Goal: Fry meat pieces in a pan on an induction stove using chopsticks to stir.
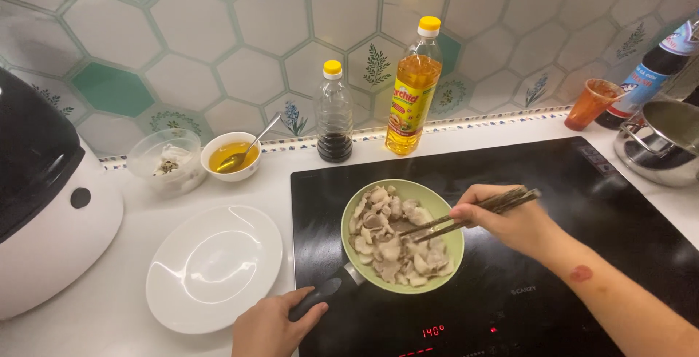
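Cooktop (pixel 582 204): right fingers (pixel 477 215) pinch chopsticks (pixel 473 215) over pan (pixel 403 237).

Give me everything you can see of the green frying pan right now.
The frying pan is small and round, pale green inside and on the rim, with a dark handle pointing toward the person. It sits flat on the black induction cooktop, left of centre. Pale sliced mushroom pieces nearly cover its bottom. The left hand grips the handle; the right hand holds dark chopsticks whose tips reach into the food.
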